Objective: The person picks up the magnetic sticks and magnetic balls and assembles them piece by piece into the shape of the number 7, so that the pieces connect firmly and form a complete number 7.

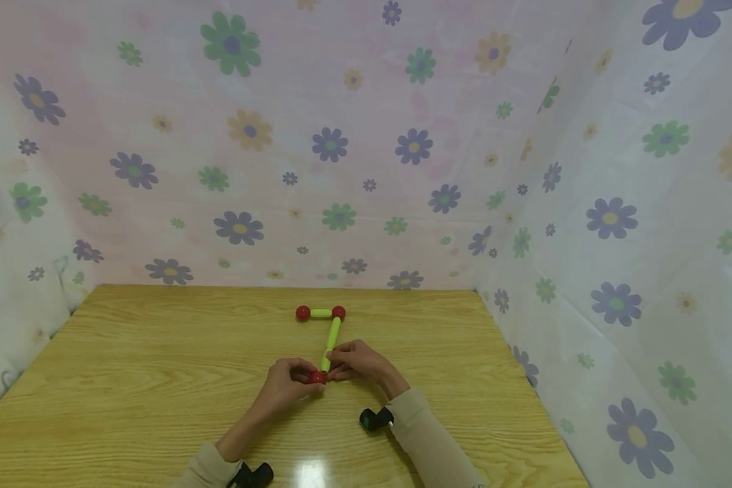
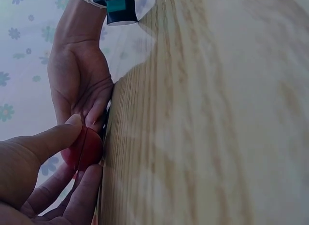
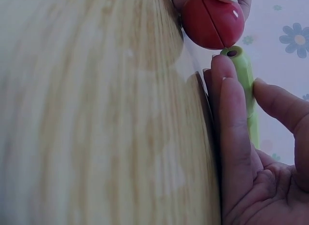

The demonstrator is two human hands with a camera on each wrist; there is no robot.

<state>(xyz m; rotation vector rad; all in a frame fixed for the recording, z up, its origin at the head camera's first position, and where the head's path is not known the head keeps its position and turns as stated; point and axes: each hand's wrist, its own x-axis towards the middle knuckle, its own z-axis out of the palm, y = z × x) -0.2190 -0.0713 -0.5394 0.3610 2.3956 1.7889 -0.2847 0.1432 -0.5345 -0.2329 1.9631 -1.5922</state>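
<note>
Near the front middle of the table, my left hand [image 1: 285, 388] pinches a red ball [image 1: 317, 378] between thumb and fingers. In the left wrist view that ball [image 2: 83, 150] shows a dark seam. My right hand [image 1: 360, 360] holds a yellow-green rod [image 1: 331, 346] by its near end, thumb on one side and fingers on the other. The right wrist view shows the rod's [image 3: 246, 77] hollow end right by the held ball [image 3: 212, 20]; whether they are joined cannot be told. At its far end the rod meets a second red ball [image 1: 338, 313].
From that far ball a shorter yellow-green rod [image 1: 320, 313] runs left to another red ball [image 1: 303, 313]. All lie on a wood-grain table [image 1: 158, 352]. Flower-patterned sheets [image 1: 366, 169] hang behind and beside it. A black device [image 1: 375, 419] sits at each wrist.
</note>
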